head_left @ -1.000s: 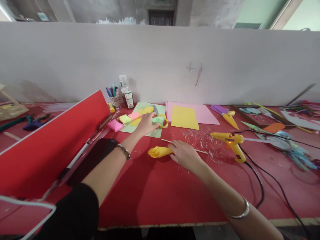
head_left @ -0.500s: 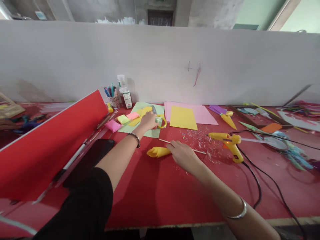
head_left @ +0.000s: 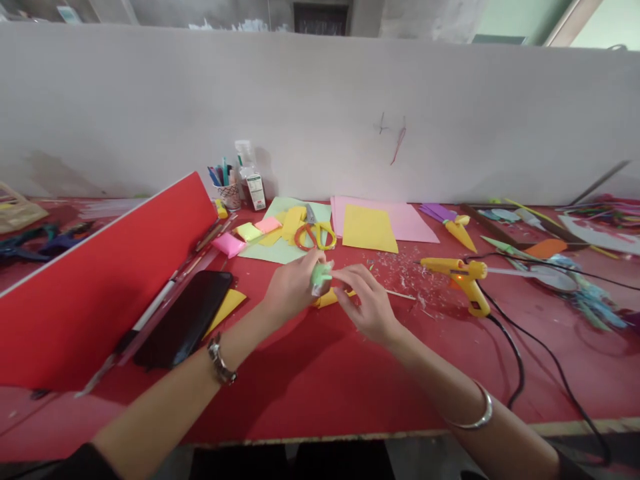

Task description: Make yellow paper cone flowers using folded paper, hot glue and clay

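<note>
At the centre of the clock face, over the red desk (head_left: 300,400), holding a pale green packet (head_left: 320,277) clamped in the left hand (head_left: 294,283) and meeting its three-o'clock edge with the fingertips of the right hand (head_left: 367,303) (cannot tell whether pinching or only touching). From the packet, can see scissors (head_left: 314,222) at twelve, a partly hidden yellow roll (head_left: 327,299) at five, a yellow glue gun (head_left: 457,269) well apart at three, and a black phone (head_left: 187,320) toward half past eight.

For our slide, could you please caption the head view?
Left hand holding a small, pale green packet, right hand close beside it.
</note>
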A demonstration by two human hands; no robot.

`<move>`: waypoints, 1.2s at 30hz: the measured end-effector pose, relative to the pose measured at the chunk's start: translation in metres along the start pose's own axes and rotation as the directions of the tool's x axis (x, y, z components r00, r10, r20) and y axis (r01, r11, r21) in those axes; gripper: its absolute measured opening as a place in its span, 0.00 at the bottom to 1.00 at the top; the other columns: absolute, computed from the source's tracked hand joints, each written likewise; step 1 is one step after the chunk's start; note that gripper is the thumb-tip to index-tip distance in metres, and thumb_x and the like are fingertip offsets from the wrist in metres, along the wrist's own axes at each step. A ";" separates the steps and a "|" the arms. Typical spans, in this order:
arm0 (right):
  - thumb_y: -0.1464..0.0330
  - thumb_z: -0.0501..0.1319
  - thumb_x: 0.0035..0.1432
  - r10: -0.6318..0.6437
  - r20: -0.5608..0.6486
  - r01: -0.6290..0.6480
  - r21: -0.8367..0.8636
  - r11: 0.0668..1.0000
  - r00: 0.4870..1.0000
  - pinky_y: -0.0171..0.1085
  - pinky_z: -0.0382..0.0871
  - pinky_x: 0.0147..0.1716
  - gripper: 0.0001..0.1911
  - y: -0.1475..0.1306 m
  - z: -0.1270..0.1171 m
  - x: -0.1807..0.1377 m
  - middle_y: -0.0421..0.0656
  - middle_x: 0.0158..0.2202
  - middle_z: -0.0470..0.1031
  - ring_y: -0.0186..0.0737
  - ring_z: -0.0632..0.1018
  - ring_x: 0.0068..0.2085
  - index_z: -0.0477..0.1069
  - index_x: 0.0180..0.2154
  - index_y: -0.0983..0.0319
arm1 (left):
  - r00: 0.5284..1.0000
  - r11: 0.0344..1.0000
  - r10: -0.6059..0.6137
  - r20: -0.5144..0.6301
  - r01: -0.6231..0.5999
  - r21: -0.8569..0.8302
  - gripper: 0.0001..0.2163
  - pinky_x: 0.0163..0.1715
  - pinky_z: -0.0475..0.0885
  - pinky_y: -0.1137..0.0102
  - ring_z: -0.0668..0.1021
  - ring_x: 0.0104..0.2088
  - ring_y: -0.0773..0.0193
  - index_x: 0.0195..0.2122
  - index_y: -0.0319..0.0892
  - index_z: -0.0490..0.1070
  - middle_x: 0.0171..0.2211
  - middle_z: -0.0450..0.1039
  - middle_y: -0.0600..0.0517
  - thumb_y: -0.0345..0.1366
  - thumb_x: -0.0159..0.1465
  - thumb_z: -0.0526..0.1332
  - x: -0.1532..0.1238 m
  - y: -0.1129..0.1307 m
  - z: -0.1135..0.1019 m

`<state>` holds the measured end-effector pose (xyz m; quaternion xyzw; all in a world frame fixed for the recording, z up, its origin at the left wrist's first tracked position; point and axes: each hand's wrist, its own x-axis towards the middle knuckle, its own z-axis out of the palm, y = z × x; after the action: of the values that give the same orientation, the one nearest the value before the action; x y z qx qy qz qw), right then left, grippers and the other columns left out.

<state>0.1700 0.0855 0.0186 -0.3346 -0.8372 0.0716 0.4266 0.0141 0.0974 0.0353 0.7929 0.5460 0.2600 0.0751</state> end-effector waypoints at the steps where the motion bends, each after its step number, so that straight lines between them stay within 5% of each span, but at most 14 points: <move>1: 0.71 0.49 0.57 -0.009 0.001 0.009 0.034 0.999 1.000 0.35 0.68 0.32 0.10 -0.003 0.001 0.000 0.44 0.35 0.68 0.35 0.71 0.35 0.63 0.41 0.59 | 1.000 1.000 -0.026 0.003 0.026 0.010 0.09 0.19 0.58 0.74 0.73 0.25 0.63 0.35 0.41 0.59 0.26 0.70 0.51 0.40 0.57 0.52 -0.005 0.002 0.000; 7: 0.71 0.51 0.56 0.010 0.005 -0.010 0.159 0.987 1.000 0.36 0.68 0.34 0.08 -0.015 0.002 0.000 0.43 0.33 0.70 0.35 0.72 0.35 0.66 0.37 0.60 | 0.998 0.998 -0.061 0.010 0.061 -0.032 0.10 0.21 0.60 0.74 0.74 0.30 0.61 0.35 0.42 0.59 0.30 0.71 0.51 0.37 0.53 0.56 -0.018 0.007 -0.002; 13: 0.69 0.56 0.52 0.304 -0.007 -0.280 0.367 0.887 0.953 0.35 0.69 0.32 0.04 -0.016 0.006 -0.002 0.40 0.29 0.72 0.33 0.73 0.30 0.66 0.33 0.60 | 0.998 0.992 -0.024 -0.056 0.017 -0.127 0.13 0.25 0.64 0.72 0.73 0.32 0.62 0.38 0.42 0.58 0.31 0.70 0.51 0.33 0.52 0.58 -0.020 0.004 0.002; 30: 0.70 0.58 0.50 0.258 0.058 -0.262 0.328 0.908 0.964 0.36 0.68 0.34 0.03 -0.014 0.009 -0.001 0.42 0.31 0.71 0.35 0.72 0.34 0.70 0.30 0.60 | 0.993 0.998 0.060 -0.102 -0.061 -0.007 0.05 0.27 0.64 0.70 0.71 0.32 0.61 0.32 0.41 0.62 0.29 0.69 0.52 0.28 0.53 0.55 -0.028 0.003 0.007; 33: 0.71 0.58 0.48 0.327 0.097 -0.335 0.438 0.834 0.940 0.34 0.67 0.31 0.03 -0.013 0.012 -0.002 0.41 0.30 0.68 0.33 0.71 0.32 0.70 0.29 0.60 | 0.991 0.995 0.086 -0.098 -0.081 0.051 0.05 0.27 0.64 0.70 0.71 0.32 0.60 0.32 0.41 0.62 0.29 0.70 0.51 0.29 0.54 0.55 -0.028 0.003 0.007; 36: 0.71 0.57 0.48 0.414 0.211 -0.441 0.659 0.609 0.886 0.33 0.66 0.28 0.01 -0.012 0.014 -0.001 0.38 0.25 0.67 0.31 0.70 0.27 0.67 0.26 0.61 | 0.990 0.991 0.106 -0.089 -0.099 0.085 0.04 0.27 0.64 0.69 0.71 0.32 0.60 0.33 0.41 0.63 0.29 0.70 0.51 0.30 0.55 0.55 -0.027 0.004 0.008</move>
<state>0.1537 0.0785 0.0142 -0.3396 -0.6524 0.4836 0.4746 0.0146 0.0730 0.0211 0.8092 0.5175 0.2781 0.0041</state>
